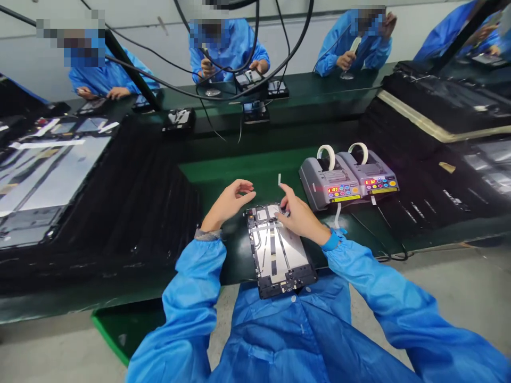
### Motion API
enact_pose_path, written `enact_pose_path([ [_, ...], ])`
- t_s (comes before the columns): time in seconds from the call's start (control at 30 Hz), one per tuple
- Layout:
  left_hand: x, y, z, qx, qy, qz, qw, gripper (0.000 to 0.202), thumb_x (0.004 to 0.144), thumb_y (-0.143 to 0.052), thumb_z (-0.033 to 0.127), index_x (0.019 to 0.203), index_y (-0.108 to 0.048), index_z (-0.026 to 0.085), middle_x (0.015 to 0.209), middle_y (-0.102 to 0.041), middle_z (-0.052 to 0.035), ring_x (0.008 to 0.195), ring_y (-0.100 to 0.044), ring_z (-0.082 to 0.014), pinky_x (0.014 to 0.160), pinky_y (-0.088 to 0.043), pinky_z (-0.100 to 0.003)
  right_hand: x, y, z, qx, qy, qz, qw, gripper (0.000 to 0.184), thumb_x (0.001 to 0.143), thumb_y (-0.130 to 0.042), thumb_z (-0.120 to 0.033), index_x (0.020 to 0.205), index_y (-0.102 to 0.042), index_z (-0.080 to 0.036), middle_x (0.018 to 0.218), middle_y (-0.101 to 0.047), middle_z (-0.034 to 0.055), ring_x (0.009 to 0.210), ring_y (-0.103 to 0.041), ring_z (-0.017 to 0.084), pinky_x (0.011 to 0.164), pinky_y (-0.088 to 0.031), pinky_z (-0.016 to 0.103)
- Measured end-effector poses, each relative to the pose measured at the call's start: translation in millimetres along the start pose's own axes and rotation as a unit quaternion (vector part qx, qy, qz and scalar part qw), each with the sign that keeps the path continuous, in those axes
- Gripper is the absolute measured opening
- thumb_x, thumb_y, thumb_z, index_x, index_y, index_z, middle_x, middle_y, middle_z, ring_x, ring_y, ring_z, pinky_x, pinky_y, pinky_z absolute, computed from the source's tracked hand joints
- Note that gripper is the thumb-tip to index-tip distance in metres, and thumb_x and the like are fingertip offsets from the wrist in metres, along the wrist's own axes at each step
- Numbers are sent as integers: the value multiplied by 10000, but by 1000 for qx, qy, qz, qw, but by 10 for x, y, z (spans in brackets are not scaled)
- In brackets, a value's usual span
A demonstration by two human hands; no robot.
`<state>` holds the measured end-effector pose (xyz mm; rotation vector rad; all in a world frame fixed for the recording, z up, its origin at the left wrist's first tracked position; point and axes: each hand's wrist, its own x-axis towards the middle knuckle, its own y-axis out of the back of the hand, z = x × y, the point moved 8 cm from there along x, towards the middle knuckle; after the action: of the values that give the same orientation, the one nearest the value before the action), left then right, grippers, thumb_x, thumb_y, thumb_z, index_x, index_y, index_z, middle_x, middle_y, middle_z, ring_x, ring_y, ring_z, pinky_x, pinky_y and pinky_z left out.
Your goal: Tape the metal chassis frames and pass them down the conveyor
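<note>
The two hands are apart, and neither is clamped on anything. The left hand [229,203] hangs in the air with its fingers loosely curled, just beside the upper corner of a tablet [279,254]. The right hand [302,217] sits over the tablet's far right corner, and a thin white strip [279,179] stands just past its fingertips; I can't tell whether they're pinching it. The tablet lies flat on the green bench top [235,170], its opened silver-and-black back showing. Two tape dispensers [329,186] with white rolls stand just to the right. Black foam pads [131,213] lie on either side, and co-workers [235,53] in blue sit across the way.
</note>
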<state>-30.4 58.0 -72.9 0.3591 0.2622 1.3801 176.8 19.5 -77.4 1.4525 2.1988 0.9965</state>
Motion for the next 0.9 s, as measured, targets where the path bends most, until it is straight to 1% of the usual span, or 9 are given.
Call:
enact_pose_path([
  [0.07, -267, 135, -130, -20, 8, 68, 997, 375, 871, -675, 417, 1175, -598, 212, 1250, -662, -87, 1177, -628, -212, 1006, -495, -364, 73, -191, -181, 27, 44, -74, 996, 923, 843, -703, -215, 1618, -202, -240, 1034, -621, 46, 904, -589, 216, 860, -475, 359],
  [0.13, -520, 167, -315, -40, 27, 118, 992, 368, 873, -673, 395, 1186, -589, 221, 1281, -643, -93, 1212, -614, -221, 1012, -498, -369, 147, -382, -294, 42, 74, -124, 989, 903, 829, -702, -165, 1605, -245, -228, 970, -628, 17, 845, -585, 189, 816, -456, 319],
  [0.2, -722, 100, -503, -57, 51, 139, 987, 381, 872, -674, 383, 1209, -578, 233, 1322, -623, -99, 1258, -594, -234, 1023, -499, -381, 229, -516, -338, 54, 87, -142, 985, 824, 853, -636, -105, 1589, -281, -214, 907, -631, -6, 797, -580, 167, 781, -436, 291],
  [0.3, -894, -87, -702, -80, 79, 132, 985, 422, 871, -677, 383, 1256, -562, 254, 1383, -594, -100, 1325, -556, -249, 1041, -497, -391, 329, -595, -360, 66, 93, -148, 982, 742, 873, -570, -60, 1559, -325, -204, 855, -635, -26, 756, -577, 150, 747, -417, 267],
  [0.47, -932, -271, -796, -107, 92, 109, 984, 471, 885, -677, 397, 1311, -539, 252, 1409, -585, -101, 1352, -541, -244, 1083, -477, -387, 339, -571, -422, 47, 103, -177, 978, 772, 846, -692, -145, 1538, -356, -215, 891, -651, -9, 819, -601, 176, 768, -424, 279],
  [0.57, -923, -280, -810, -122, 94, 108, 982, 460, 893, -670, 393, 1312, -538, 257, 1417, -582, -99, 1351, -543, -242, 1093, -471, -387, 322, -564, -438, 51, 110, -180, 976, 763, 834, -670, -99, 1527, -376, -218, 884, -650, -12, 835, -603, 180, 792, -431, 285],
  [0.67, -926, -291, -822, -125, 92, 109, 982, 471, 886, -687, 389, 1314, -540, 258, 1414, -584, -99, 1355, -536, -245, 1102, -462, -395, 346, -561, -401, 86, 96, -167, 978, 708, 868, -610, -80, 1524, -377, -211, 847, -640, -30, 759, -589, 154, 751, -428, 266],
  [0.8, -933, -316, -861, -124, 98, 110, 981, 495, 883, -700, 402, 1327, -538, 254, 1403, -588, -101, 1311, -562, -245, 1101, -461, -410, 324, -586, -383, 85, 97, -189, 974, 759, 845, -698, -142, 1529, -374, -200, 837, -637, -32, 758, -591, 159, 732, -423, 267],
  [0.9, -931, -327, -895, -126, 111, 109, 980, 495, 891, -687, 410, 1337, -538, 255, 1404, -589, -102, 1255, -594, -240, 1077, -478, -413, 298, -580, -376, 80, 102, -185, 974, 750, 835, -665, -91, 1521, -388, -211, 856, -646, -28, 788, -598, 161, 758, -426, 272],
])
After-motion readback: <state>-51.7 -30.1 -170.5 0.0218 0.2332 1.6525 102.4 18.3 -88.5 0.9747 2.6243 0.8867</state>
